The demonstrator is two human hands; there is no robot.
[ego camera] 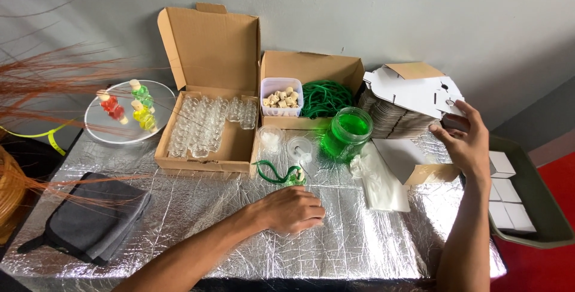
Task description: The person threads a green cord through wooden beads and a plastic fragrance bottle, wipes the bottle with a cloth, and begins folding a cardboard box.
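Left hand: the left hand (291,210) lay palm down on the foil near the middle of the desk, fingers curled loosely inward, gripping nothing that could be seen; the forearm ran in from the lower left.
Right hand: the right hand (466,140) was raised at the right side, fingers closed on the edge of a flat white carton blank (414,91) lifted above the stack; the forearm rose almost straight up from the bottom edge.
Carton stack: the stack of flat cartons (392,118) sat under the lifted blank, beside the green jar.
Just beyond the left hand: a small bottle with a green cord (281,176) lay on the foil, near the fingers but apart from them.
Green jar: a glass jar of green liquid (347,133) stood open, with a clear lid (299,146) and a small plastic cup (271,137) to its left.
Plastic bag: a white bag (378,183) lay crumpled to the right of the left hand.
Boxes: a brown box of empty glass bottles (206,127) stood with its lid up; a second box held a tub of corks (282,97) and coiled green cord (326,98).
Plate: a round plate (99,127) at the far left carried red, green and yellow filled bottles.
Desk: the desk (197,220) was covered in crinkled silver foil, with a folded grey cloth (96,220) at its left end.
Room: a grey wall (371,10) stood behind; a grey tray of small white boxes (542,205) sat at the right over a red floor (554,262).
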